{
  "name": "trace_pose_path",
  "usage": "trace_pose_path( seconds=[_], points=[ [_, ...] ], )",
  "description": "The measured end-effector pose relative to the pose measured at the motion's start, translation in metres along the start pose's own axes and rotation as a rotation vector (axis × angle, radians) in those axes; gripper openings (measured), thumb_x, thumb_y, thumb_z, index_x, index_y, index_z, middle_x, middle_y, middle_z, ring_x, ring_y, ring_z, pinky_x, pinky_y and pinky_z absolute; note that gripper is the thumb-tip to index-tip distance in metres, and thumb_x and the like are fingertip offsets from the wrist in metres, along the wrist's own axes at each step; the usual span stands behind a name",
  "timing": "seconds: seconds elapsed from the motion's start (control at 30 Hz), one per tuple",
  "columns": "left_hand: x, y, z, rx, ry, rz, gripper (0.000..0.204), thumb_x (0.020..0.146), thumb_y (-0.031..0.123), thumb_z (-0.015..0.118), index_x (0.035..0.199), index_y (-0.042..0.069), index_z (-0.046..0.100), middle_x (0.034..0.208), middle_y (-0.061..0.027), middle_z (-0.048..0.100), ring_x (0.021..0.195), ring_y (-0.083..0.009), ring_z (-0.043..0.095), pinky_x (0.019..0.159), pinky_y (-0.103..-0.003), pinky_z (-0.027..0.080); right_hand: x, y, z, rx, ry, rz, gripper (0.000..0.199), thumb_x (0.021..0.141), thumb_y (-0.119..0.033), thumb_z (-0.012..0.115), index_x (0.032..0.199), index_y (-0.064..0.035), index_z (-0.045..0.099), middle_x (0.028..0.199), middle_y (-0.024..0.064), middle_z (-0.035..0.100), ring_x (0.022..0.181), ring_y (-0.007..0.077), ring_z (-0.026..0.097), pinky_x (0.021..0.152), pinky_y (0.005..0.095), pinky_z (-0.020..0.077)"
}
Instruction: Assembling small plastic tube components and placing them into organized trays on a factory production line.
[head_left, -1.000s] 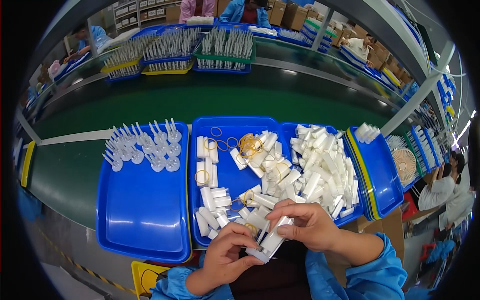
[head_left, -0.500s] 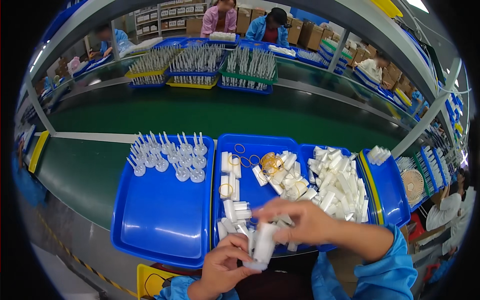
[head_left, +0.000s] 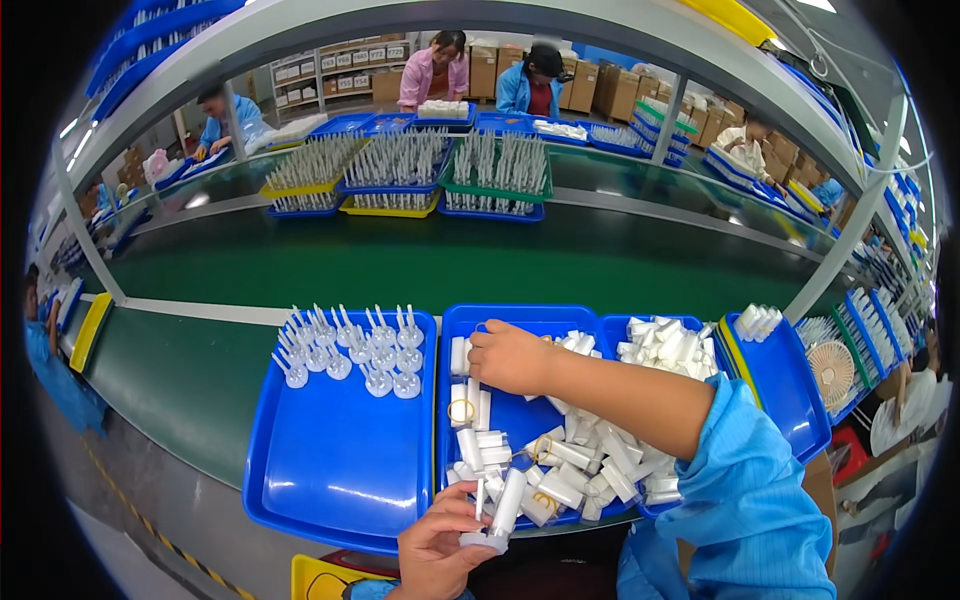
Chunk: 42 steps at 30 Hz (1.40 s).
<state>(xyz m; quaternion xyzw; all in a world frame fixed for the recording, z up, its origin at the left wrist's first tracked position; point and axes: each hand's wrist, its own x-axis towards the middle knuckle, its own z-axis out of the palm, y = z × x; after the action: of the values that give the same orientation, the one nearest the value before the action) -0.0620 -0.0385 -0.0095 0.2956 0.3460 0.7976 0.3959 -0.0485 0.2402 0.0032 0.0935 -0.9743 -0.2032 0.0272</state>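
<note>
My left hand is closed on a whitish plastic part with a round base. A thin stem and a white cylinder stand up from that base. Over the far left of the middle blue tray, my right hand reaches down with its fingers bent together among rubber bands and white tubes. What its fingertips grip is hidden. A yellow rubber band lies on the tubes near it. Loose white tubes fill the tray's nearer part.
The left blue tray holds several stemmed parts with round bases at its far end. White pieces heap in the tray to the right. Beyond the green belt stand stacked trays of stems; people work behind them.
My right hand has left the cylinder at my left hand and moved forward and left, over the rubber bands. My left hand keeps the part. The view has tilted up slightly.
</note>
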Motion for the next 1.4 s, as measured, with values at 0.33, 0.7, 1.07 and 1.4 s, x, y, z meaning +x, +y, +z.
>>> trace_pose_path(
  seconds=[0.33,0.7,1.07,1.4],
  points=[
    [0.014,0.007,-0.006,0.431,-0.173,0.244,0.019,0.062,-0.004,0.072,0.078,0.005,0.065,0.089,-0.0074,0.055,0.111,-0.0331,0.043,0.094,-0.045,0.031,-0.039,-0.019,-0.045,1.478,0.471,0.773,0.025,0.09,-0.017,0.048,0.11,-0.0042,0.057,0.098,0.0033,0.059,0.094,0.0114,0.052,0.081,0.027,0.0398],
    [0.02,0.008,0.009,0.689,-0.332,0.351,0.02,0.053,0.013,0.082,0.071,0.015,0.072,0.077,0.0023,0.058,0.098,-0.0267,0.045,0.091,-0.044,0.03,-0.09,-0.057,-0.111,1.789,0.217,0.711,0.038,0.081,-0.005,0.063,0.118,-0.0059,0.056,0.091,0.0005,0.055,0.078,0.0073,0.053,0.069,0.0207,0.0434],
    [0.023,0.002,0.016,0.758,-0.434,0.423,0.019,0.058,0.019,0.08,0.074,0.015,0.071,0.068,0.0043,0.059,0.074,-0.0142,0.054,0.087,-0.044,0.035,-0.101,-0.069,-0.101,2.28,0.134,0.715,0.039,0.088,-0.016,0.056,0.123,-0.0047,0.046,0.089,0.0014,0.057,0.074,0.006,0.051,0.064,0.0191,0.0411],
    [0.02,-0.001,0.014,0.832,-0.537,0.408,0.023,0.058,0.025,0.079,0.079,0.021,0.071,0.071,0.0084,0.059,0.087,-0.0206,0.053,0.088,-0.04,0.032,-0.113,-0.069,-0.122,1.53,-0.025,0.496,0.018,0.088,-0.021,0.052,0.095,-0.0052,0.048,0.085,0.01,0.059,0.078,0.0215,0.057,0.067,0.0323,0.0424]
  ],
)
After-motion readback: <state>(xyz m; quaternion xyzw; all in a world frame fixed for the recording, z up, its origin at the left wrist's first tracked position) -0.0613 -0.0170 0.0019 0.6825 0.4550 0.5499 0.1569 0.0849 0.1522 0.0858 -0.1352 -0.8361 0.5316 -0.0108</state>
